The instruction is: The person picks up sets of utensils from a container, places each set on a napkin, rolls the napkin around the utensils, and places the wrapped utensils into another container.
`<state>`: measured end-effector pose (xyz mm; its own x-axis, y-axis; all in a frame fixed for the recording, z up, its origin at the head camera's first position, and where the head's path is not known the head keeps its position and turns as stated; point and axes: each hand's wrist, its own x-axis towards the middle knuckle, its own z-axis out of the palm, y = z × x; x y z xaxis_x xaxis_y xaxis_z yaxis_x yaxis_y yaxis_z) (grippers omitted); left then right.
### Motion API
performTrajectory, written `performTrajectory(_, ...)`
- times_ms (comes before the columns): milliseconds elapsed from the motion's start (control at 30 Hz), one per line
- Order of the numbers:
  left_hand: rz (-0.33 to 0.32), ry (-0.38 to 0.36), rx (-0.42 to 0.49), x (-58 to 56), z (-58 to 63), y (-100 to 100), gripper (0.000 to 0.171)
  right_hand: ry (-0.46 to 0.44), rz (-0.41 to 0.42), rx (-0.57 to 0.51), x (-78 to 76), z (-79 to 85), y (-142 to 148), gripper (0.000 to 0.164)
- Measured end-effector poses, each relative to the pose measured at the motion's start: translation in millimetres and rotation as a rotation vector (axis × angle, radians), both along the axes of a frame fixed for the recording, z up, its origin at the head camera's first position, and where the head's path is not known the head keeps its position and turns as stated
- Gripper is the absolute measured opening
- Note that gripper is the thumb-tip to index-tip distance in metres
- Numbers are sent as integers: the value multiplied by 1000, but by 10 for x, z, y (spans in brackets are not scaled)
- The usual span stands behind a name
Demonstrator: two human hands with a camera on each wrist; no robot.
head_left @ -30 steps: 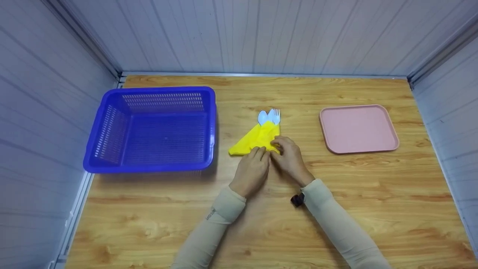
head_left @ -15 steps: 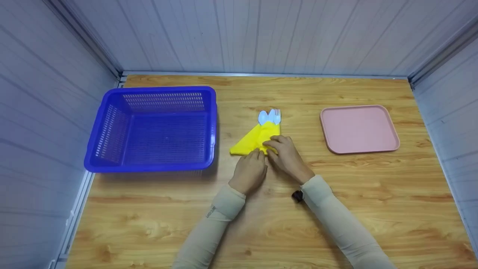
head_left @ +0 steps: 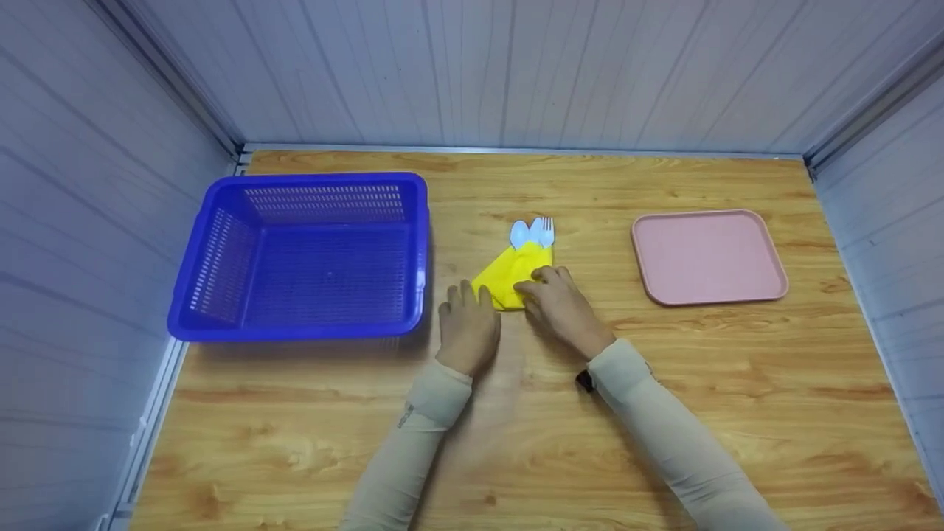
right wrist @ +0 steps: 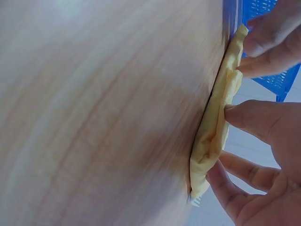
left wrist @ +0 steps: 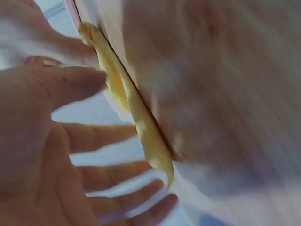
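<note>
A yellow napkin (head_left: 525, 267) lies folded over white cutlery on the table. From its far end stick out a spoon (head_left: 520, 234), a fork (head_left: 547, 231) and a narrower piece (head_left: 536, 230) between them, whose kind I cannot tell. My left hand (head_left: 470, 330) is at the napkin's left corner, its fingers spread and fairly straight; in the left wrist view the thumb and fingers touch the napkin's edge (left wrist: 146, 134). My right hand (head_left: 562, 306) rests its thumb and fingertips on the near right part of the napkin, pressing it in the right wrist view.
A blue perforated plastic basket (head_left: 299, 331) stands left of the napkin. A pink tray (head_left: 709, 257) lies to the right. Pale panel walls (head_left: 472, 74) close in the wooden table (head_left: 531, 457) at the back and both sides.
My left hand has moved left from the napkin's near edge to its left corner, which is now partly covered. My right hand has shifted slightly left on the napkin. The cutlery stays put.
</note>
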<state>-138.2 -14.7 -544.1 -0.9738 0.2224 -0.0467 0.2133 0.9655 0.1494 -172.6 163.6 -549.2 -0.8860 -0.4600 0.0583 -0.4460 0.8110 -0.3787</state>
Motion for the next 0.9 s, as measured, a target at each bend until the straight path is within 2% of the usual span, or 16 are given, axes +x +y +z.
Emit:
performTrajectory(100, 75, 9, 23, -14, -4, -51, 44, 0, 6, 0, 0, 1, 0, 27)
performTrajectory(267, 104, 20, 101, -81, 2, -107, 41, -5, 7, 1, -2, 3, 3, 28)
performTrajectory(367, 149, -58, 170, -149, 6, -133, 41, -6, 7, -1, -5, -6, 2, 28)
performTrajectory(533, 226, -162, 266, -211, -4, -173, 38, 60, 34, -17, -7, -34, 6, 26)
performTrajectory(733, 265, -215, 375, -239, 12, -203, 39, 65, 28, -2, -15, -29, -1, 27)
performTrajectory(900, 251, -199, 511, -246, 6, -216, 31, 49, 20, 28, -20, -19, -11, 27)
